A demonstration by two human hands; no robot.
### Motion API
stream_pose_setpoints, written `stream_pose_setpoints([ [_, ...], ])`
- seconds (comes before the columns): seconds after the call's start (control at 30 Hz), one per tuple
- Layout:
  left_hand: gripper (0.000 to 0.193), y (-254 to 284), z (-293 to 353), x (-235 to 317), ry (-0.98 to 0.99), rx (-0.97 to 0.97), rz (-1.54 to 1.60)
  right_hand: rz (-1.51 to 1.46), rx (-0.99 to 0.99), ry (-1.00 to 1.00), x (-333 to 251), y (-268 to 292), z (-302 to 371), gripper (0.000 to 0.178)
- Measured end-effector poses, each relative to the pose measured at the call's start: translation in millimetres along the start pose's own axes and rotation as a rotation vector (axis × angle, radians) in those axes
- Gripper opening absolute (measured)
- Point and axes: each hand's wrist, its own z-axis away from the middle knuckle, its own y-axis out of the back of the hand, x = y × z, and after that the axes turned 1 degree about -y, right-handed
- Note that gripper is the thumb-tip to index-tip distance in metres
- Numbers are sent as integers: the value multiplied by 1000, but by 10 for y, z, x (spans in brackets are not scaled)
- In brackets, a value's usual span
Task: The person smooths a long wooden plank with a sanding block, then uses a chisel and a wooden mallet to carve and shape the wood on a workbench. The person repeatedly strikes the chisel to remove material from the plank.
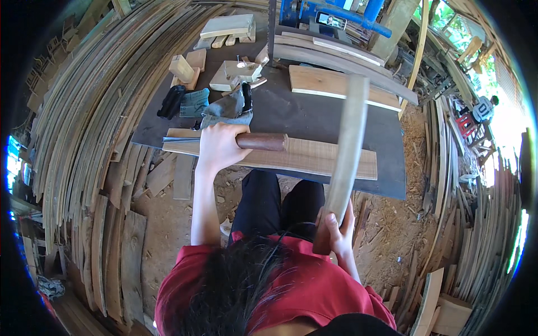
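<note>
My left hand (219, 148) is closed at the near edge of the work table, around one end of a thick, dark brown round wooden handle (263, 141) pointing right. It rests over a long flat wooden board (314, 157). A thin blue-grey strip (180, 139) shows left of the hand; whether it joins the handle is hidden. My right hand (338, 228) grips the lower, dark brown end of a long, gently curved pale piece (350, 140), held up and leaning slightly right. Its upper part passes in front of the board. A crumpled grey-blue cloth (228, 109) lies just beyond my left hand.
On the dark table (280, 106) sit a black object (171, 102), a blue-green sandpaper sheet (194, 103), wooden blocks (227, 75) with upright nails, and a wide plank (319, 84). Stacked wood strips (89, 106) line the left. A person (482, 110) sits far right.
</note>
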Motion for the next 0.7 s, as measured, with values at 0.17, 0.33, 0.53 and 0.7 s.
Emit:
stream_pose_setpoints([
  [0.17, 17, -59, -49, -17, -2, -1, -13, 200, -249, -74, -42, -127, 19, 44],
  [0.33, 17, 60, -56, 41, -29, 114, 44, 328, -270, -34, -122, 20, 109, 49],
  [0.53, 21, 289, -99, 708, -111, -19, 380, -79, 106, 48, 99, 507, 232, 50],
  [0.7, 14, -236, -181, 1705, -495, -241, 451, -64, 473, 13, 245, 1081, 441, 62],
])
